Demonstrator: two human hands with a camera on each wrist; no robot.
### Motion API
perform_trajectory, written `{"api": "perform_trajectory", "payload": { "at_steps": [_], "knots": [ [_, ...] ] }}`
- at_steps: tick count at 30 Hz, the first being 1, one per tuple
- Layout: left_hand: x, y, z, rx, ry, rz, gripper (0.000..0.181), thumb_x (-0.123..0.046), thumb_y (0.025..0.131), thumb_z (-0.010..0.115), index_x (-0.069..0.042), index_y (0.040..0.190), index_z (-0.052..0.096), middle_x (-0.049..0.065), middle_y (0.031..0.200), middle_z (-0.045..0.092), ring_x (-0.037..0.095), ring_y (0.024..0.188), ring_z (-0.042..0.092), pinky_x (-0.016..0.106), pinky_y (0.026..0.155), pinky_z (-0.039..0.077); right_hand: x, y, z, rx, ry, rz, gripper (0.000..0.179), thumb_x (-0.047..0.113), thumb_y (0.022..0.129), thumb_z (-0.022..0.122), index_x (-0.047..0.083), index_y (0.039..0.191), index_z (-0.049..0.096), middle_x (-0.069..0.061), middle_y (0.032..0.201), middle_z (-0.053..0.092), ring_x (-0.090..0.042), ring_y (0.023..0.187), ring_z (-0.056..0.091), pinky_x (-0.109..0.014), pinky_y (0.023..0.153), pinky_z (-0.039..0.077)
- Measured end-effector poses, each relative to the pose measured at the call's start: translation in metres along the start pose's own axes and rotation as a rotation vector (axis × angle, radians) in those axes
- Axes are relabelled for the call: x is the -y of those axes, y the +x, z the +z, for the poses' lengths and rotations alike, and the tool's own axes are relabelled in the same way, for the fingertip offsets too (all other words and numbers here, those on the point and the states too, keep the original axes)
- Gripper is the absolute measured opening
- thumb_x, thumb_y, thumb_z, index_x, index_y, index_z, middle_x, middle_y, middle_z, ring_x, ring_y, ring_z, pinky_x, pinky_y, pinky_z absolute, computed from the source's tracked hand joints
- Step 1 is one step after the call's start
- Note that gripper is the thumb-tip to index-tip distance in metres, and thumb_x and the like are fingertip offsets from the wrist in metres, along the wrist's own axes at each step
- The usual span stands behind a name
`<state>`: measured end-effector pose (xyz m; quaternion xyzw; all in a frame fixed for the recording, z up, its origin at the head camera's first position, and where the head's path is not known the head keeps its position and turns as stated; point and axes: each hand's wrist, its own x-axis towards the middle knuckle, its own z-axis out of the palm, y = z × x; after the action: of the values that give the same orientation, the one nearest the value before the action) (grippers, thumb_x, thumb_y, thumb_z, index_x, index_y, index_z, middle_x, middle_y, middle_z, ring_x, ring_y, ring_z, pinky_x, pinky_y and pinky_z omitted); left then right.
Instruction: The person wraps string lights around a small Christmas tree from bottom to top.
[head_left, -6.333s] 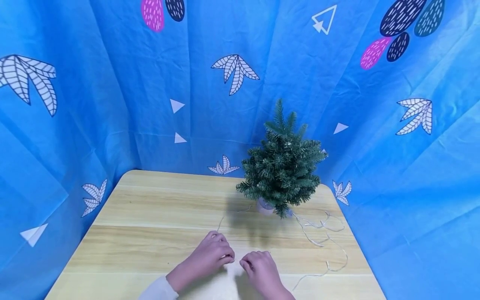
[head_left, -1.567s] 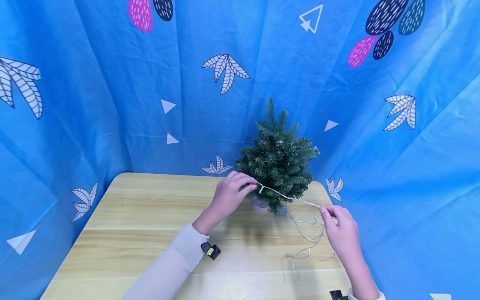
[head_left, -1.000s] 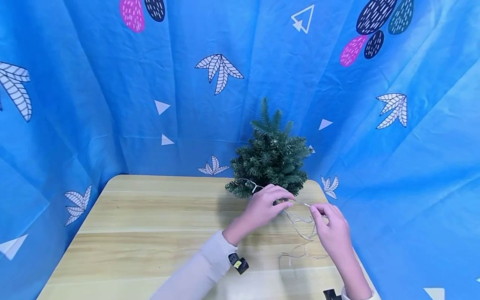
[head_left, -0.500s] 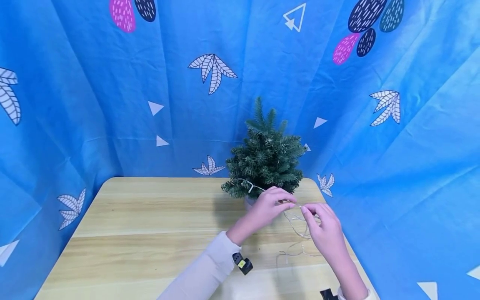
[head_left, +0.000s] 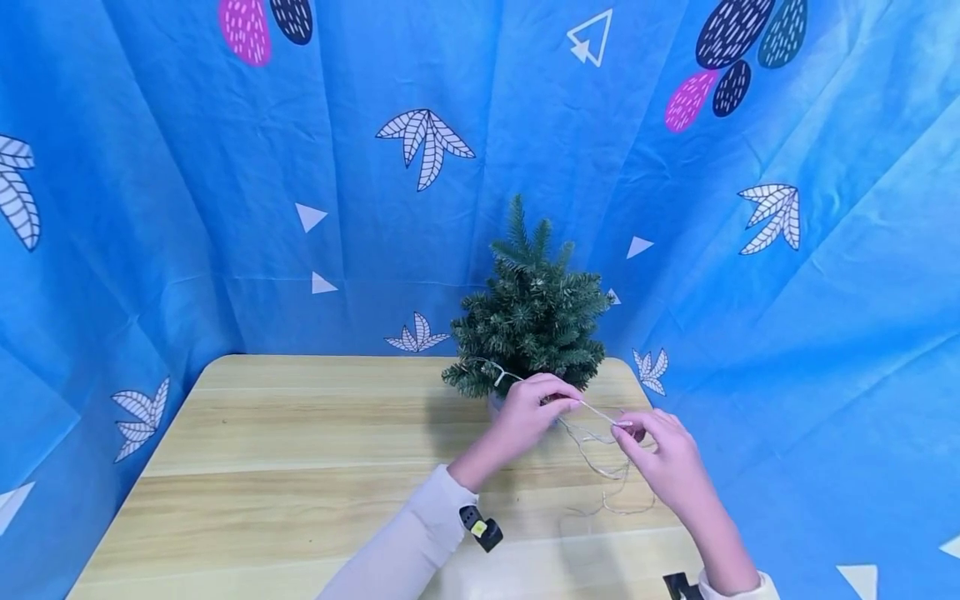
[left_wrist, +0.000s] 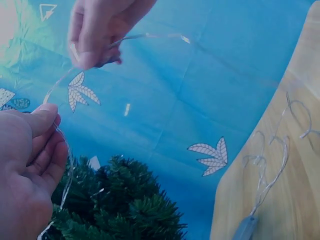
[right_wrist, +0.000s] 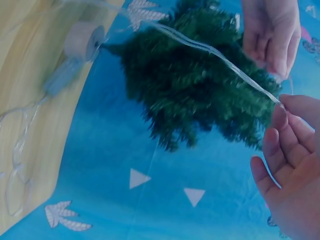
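A clear-wired string of fairy lights (head_left: 600,414) stretches between my two hands. My left hand (head_left: 525,412) pinches the wire between thumb and fingertips, in front of the lower branches of a small artificial Christmas tree (head_left: 528,312). To its right, my right hand (head_left: 666,458) pinches the same wire, its other fingers loosely bent in the right wrist view. One stretch of the lights (head_left: 498,372) lies across the tree's lower left branches. Loose loops (head_left: 600,467) trail over the table below the hands. A bluish translucent box (right_wrist: 62,76) joins the wire beside the tree's pale pot (right_wrist: 80,41).
The wooden table (head_left: 300,467) has rounded back corners. A blue printed cloth (head_left: 420,250) hangs close behind it and along both sides. Near the table's right edge, the loose wire loops lie under my right hand.
Both hands have risen from the table's front toward the tree. My left hand slid right along the wire, leaving a stretch on the branches; just now my right hand drew back rightward, widening the gap.
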<state>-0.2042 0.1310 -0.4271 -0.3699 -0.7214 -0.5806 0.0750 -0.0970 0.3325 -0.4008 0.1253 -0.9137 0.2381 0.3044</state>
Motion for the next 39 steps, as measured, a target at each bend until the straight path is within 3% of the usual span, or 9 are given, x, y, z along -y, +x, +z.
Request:
{"api": "perform_trajectory", "payload": {
  "at_steps": [6, 12, 16, 24, 34, 39],
  "knots": [
    [-0.001, 0.0, -0.004, -0.029, -0.033, -0.035, 0.009, -0.023, 0.094, 0.071, -0.017, 0.098, 0.078, -0.009, 0.1, 0.072, 0.001, 0.089, 0.064, 0.02, 0.079, 0.054, -0.019, -0.007, -0.008, 0.021, -0.024, 0.047, 0.016, 0.0, 0.083, 0.078, 0.012, 0.094, 0.076, 0.011, 0.081, 0.065, -0.005, 0.081, 0.055, -0.015, 0.076, 0.039],
    [-0.004, 0.0, -0.007, -0.057, -0.064, -0.071, 0.011, -0.025, 0.094, 0.072, -0.017, 0.099, 0.078, -0.011, 0.098, 0.071, 0.003, 0.077, 0.061, 0.022, 0.069, 0.054, -0.036, -0.012, -0.02, 0.057, -0.051, 0.188, 0.008, 0.009, 0.091, 0.075, 0.012, 0.098, 0.077, 0.007, 0.085, 0.066, 0.001, 0.082, 0.052, -0.021, 0.068, 0.041],
    [-0.003, 0.0, -0.009, -0.069, -0.055, -0.076, 0.013, -0.026, 0.094, 0.072, -0.017, 0.099, 0.078, -0.013, 0.094, 0.07, 0.003, 0.077, 0.062, 0.023, 0.07, 0.054, -0.048, -0.015, -0.027, 0.08, -0.065, 0.272, 0.011, 0.017, 0.095, 0.071, 0.011, 0.103, 0.077, 0.003, 0.09, 0.067, 0.007, 0.085, 0.051, -0.021, 0.068, 0.043],
    [0.0, 0.001, -0.011, -0.079, -0.067, -0.08, 0.012, -0.027, 0.094, 0.072, -0.018, 0.099, 0.078, -0.012, 0.093, 0.07, 0.004, 0.078, 0.062, 0.023, 0.071, 0.054, -0.074, -0.024, -0.032, 0.115, -0.094, 0.321, 0.014, 0.021, 0.096, 0.07, 0.011, 0.104, 0.076, 0.001, 0.094, 0.067, 0.01, 0.089, 0.05, -0.019, 0.075, 0.043],
    [0.001, 0.0, -0.016, -0.082, -0.104, -0.086, 0.015, -0.028, 0.096, 0.07, -0.015, 0.101, 0.077, -0.01, 0.094, 0.07, 0.007, 0.081, 0.062, 0.025, 0.071, 0.054, -0.102, -0.041, -0.038, 0.223, -0.039, 0.499, 0.03, 0.034, 0.099, 0.066, 0.008, 0.112, 0.074, -0.004, 0.103, 0.067, 0.007, 0.088, 0.051, -0.023, 0.073, 0.045],
    [-0.002, 0.0, -0.015, -0.062, -0.057, -0.093, 0.013, -0.028, 0.095, 0.07, -0.018, 0.101, 0.077, -0.011, 0.095, 0.07, 0.005, 0.081, 0.061, 0.024, 0.073, 0.053, -0.101, -0.037, -0.047, 0.221, 0.094, 0.64, 0.041, 0.042, 0.099, 0.064, 0.007, 0.116, 0.073, 0.001, 0.093, 0.074, 0.004, 0.087, 0.058, -0.02, 0.074, 0.047]
  ]
}}
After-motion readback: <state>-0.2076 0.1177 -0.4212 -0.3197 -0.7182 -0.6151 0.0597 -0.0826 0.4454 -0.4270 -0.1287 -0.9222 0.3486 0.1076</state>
